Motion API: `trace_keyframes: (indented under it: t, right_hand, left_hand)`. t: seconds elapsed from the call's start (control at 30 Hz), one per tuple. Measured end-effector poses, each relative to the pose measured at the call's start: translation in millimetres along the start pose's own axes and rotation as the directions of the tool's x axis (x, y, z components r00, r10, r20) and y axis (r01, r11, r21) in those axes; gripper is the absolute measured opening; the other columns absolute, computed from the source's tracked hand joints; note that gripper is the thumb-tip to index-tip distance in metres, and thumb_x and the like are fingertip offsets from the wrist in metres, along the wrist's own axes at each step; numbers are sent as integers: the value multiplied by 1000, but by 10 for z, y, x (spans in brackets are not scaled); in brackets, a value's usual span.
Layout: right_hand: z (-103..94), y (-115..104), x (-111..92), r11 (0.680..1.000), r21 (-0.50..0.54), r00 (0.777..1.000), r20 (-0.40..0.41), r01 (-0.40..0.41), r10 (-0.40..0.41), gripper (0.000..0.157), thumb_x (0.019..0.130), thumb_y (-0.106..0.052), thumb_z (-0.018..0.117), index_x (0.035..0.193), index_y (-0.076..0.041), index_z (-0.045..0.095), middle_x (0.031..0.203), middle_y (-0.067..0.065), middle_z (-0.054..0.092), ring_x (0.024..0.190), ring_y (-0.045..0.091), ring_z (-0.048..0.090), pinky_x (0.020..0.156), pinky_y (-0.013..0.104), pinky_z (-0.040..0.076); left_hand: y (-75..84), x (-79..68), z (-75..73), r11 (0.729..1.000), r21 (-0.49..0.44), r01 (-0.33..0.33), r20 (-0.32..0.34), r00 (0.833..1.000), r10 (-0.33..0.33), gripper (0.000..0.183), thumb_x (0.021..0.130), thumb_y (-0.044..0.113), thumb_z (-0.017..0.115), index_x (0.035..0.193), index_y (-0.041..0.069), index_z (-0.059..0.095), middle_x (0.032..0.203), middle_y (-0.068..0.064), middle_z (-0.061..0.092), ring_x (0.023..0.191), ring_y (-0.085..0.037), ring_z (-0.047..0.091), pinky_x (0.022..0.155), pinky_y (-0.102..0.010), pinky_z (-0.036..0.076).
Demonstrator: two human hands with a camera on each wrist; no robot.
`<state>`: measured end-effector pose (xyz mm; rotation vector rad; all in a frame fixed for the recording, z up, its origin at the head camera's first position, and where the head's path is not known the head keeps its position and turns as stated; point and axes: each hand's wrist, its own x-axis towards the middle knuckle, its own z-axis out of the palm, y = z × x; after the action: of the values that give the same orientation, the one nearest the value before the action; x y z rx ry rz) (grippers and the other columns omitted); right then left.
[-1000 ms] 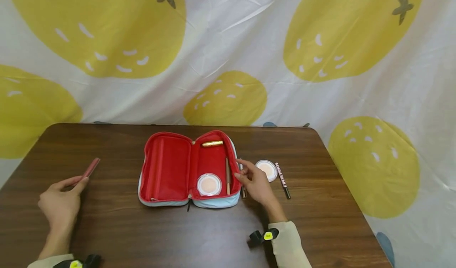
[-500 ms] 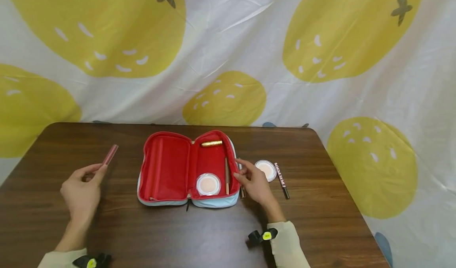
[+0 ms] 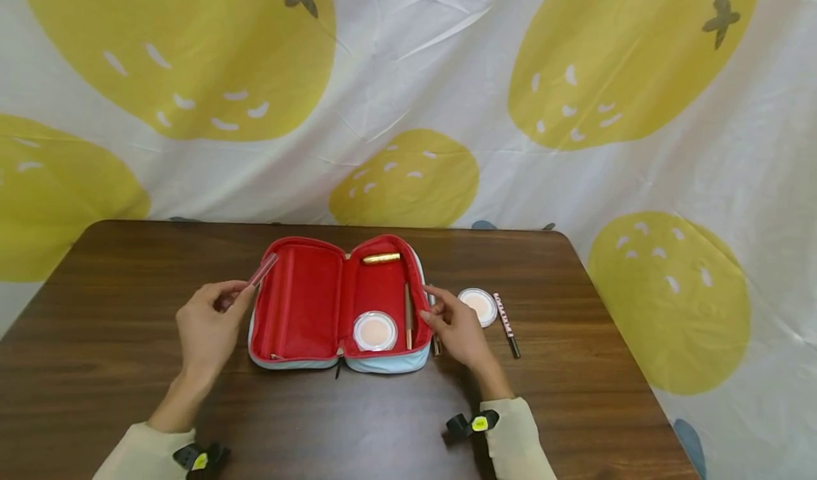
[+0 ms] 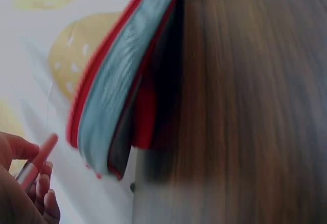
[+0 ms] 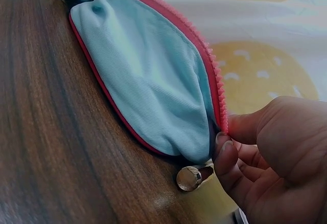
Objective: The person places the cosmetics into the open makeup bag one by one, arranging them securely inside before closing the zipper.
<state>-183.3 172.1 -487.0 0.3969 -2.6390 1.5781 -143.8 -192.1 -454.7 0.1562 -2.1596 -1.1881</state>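
Note:
A red-lined, pale blue makeup bag [image 3: 309,310] lies unzipped and spread flat on the table. Between the thumb and fingers of my left hand [image 3: 207,324] is a slim pink lip gloss tube [image 3: 263,269], raised at the bag's left edge; the left wrist view shows this tube [image 4: 43,155] apart from the bag. My right hand [image 3: 462,327] pinches the zipper rim on the bag's right side. In the bag's right half sit a gold tube [image 3: 381,259], a round powder compact [image 3: 374,331] and a thin brown pencil [image 3: 408,317].
Right of the bag lie another round compact [image 3: 483,306] and a pink-patterned pen with a dark end [image 3: 507,326]. A gold-ended tube [image 5: 189,178] lies against the bag's outer right side, partly hidden by my right hand. A fruit-print cloth [image 3: 402,97] hangs behind the table.
My left hand has moved right with the lip gloss tube, from the table's left side to the bag's left edge. The right hand stays at the bag's rim.

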Motion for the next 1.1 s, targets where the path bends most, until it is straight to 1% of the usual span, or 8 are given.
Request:
trace_keyframes:
  t: [0.3,0.47,0.57,0.77,0.83,0.97,1.03,1.1]
  right_hand:
    - [-20,-2,-19,1000,-9,1000,2,-6,6,45,87,-4,69,130,-7,58,81,8,56,57,16,51,49,24,45]
    - [-23,-2,14,1000,-21,1000,-3,3,-3,44,87,-4,69,130,-6,58,81,8,56,56,16,51,48,25,45]
    - [-23,-7,18,1000,-17,1000,5,-3,3,45,87,-4,69,130,-7,57,81,8,56,56,16,52,49,25,46]
    - [-21,-10,17,1000,-9,1000,6,-1,1,45,87,-4,69,130,-8,58,80,8,56,56,17,51,49,24,45]
    - [-26,-66,7,1000,-10,1000,5,-1,1,45,87,-3,69,130,-5,57,81,11,56,57,19,51,49,24,44]
    - [-67,-312,-50,1000,-15,1000,20,-4,4,44,87,1,66,130,3,55,82,19,56,59,23,51,50,21,42]
    - [-67,-331,-57,1000,-13,1000,23,-12,12,44,87,3,66,129,4,54,83,22,56,59,25,52,50,20,42]
    - [-46,-219,-41,1000,-6,1000,20,-12,12,45,87,1,66,130,2,55,82,20,56,58,23,51,49,21,42]
  left_hand:
    - [132,-44,260,998,-39,-47,108,993,51,13,82,9,75,90,0,73,77,-10,65,66,-19,53,58,-12,38]
    - [209,-31,389,997,-53,-55,144,988,62,13,82,11,74,90,1,73,78,-10,66,69,-21,54,59,-18,38]
    - [253,-42,455,998,-59,-33,152,987,41,14,82,12,74,91,2,73,80,-10,67,70,-21,55,59,-21,39]
    - [304,-87,569,995,-70,67,175,983,-54,15,84,17,74,92,4,74,75,-7,65,66,-17,53,57,-21,40]
    - [315,-104,595,993,-73,95,185,980,-80,16,85,19,73,92,5,74,73,-6,64,66,-16,53,57,-21,40]
    - [355,-134,644,988,-102,113,187,978,-93,16,85,18,73,92,4,74,74,-6,65,66,-17,54,57,-20,40]
    - [373,-147,670,987,-118,112,181,979,-89,15,84,17,73,92,3,74,74,-6,65,66,-17,54,57,-19,40]
    - [388,-159,698,985,-129,113,175,980,-89,15,84,16,73,91,3,74,74,-7,66,66,-18,55,58,-19,40]
